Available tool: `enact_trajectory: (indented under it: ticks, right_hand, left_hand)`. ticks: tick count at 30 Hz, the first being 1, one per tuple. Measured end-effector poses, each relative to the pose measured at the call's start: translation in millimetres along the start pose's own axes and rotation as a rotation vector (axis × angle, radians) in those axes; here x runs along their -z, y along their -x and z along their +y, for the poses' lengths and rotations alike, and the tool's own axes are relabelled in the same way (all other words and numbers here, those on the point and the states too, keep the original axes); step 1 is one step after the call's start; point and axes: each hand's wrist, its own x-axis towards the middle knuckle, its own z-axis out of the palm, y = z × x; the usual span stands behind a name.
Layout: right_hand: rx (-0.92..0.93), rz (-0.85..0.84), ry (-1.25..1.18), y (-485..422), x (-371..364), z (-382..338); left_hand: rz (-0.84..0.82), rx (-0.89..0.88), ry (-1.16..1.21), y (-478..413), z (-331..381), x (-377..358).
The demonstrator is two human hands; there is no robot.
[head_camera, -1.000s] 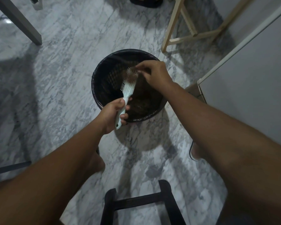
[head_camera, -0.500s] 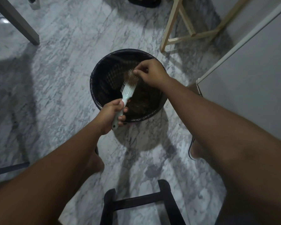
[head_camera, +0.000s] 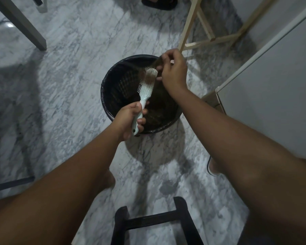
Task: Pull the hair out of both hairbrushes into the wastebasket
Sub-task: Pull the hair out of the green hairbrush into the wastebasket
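Observation:
A pale green hairbrush (head_camera: pixel 145 90) is held upright over the black wastebasket (head_camera: pixel 111 76), its handle gripped in my left hand (head_camera: pixel 129 119). Brown hair (head_camera: pixel 149 79) still mats the upper bristles. Above the basket's far rim, my right hand (head_camera: pixel 174 72) pinches a strand of hair (head_camera: pixel 157 61) pulled up and away from the brush head. Inside the basket lies a mass of brown hair. No second hairbrush is in view.
The basket stands on a marble floor (head_camera: pixel 69 85). A light wooden frame (head_camera: pixel 198 23) stands behind it, a white cabinet (head_camera: pixel 272 85) to the right, a grey table leg (head_camera: pixel 25 25) at the far left, and a black stool (head_camera: pixel 154 221) near my feet.
My right hand has lifted up and away from the brush head, drawing a strand of hair with it. My left hand keeps the brush over the basket, tilted more upright.

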Motion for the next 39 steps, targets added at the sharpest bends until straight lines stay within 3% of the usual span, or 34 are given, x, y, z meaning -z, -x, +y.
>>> enact_trajectory:
  ticks: [7, 11, 13, 16, 20, 22, 26, 32, 34, 39]
  right_hand:
    - [0.135, 0.244, -0.050, -3, 5, -5]
    - [0.055, 0.449, -0.228, -24, 19, -18]
    - [0.035, 0.421, -0.158, -36, 24, -18]
    - [-0.073, 0.105, 0.091, -29, 20, -2]
    - [-0.310, -0.601, 0.703, 3, 13, 32]
    - [-0.308, -0.730, 0.711, 17, 8, 39]
    - [-0.070, -0.606, 0.397, 29, -9, 40]
    - [-0.053, -0.487, 0.309, 23, -16, 27]
    - [-0.018, -0.341, 0.284, 20, -11, 24]
    - [0.023, 0.202, 0.014, 7, 9, 2]
  left_hand:
    - [0.051, 0.015, 0.007, -2, -4, -5]
    - [0.205, 0.031, 0.105, -2, -15, 17]
    - [0.207, 0.030, 0.098, 1, -20, 28]
    - [0.190, 0.019, 0.127, 5, -16, 30]
    - [0.148, 0.007, 0.115, 6, -5, 25]
    - [0.115, 0.015, 0.088, 6, -2, 22]
    - [0.053, 0.023, 0.046, 8, 3, 17]
    - [0.075, 0.014, 0.050, 10, 7, 13]
    - [0.118, 0.008, 0.101, 8, 7, 15]
    - [0.195, 0.002, 0.281, 3, 3, 25]
